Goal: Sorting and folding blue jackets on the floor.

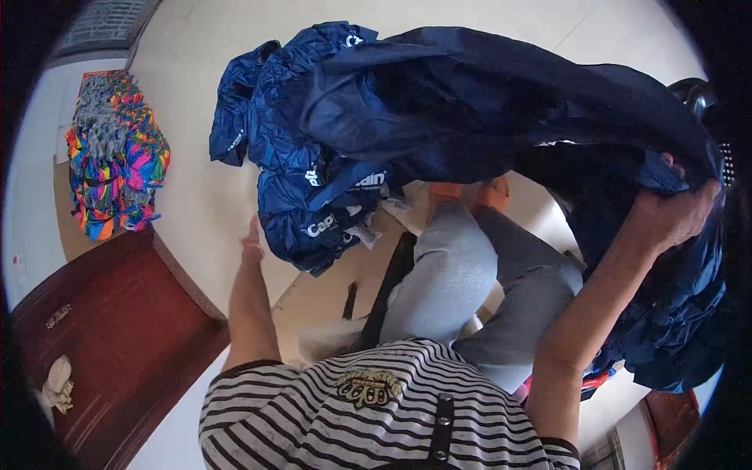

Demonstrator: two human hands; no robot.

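My right hand (674,215) is raised at the right and grips a large dark blue garment (470,102) that hangs across the upper middle of the view. Its far end trails down to a pile of folded navy garments (305,180) with white print, lying on the floor ahead of me. My left hand (252,241) reaches toward the left edge of that pile, fingers apart, holding nothing. More dark blue fabric (674,313) is heaped at my right side. My grey-trousered legs (470,282) are below the garment.
A stack of multicoloured cloth items (117,157) sits at the far left on the pale floor. A dark red wooden door (110,337) with a metal handle lies at lower left. Flattened cardboard (329,290) is under my legs.
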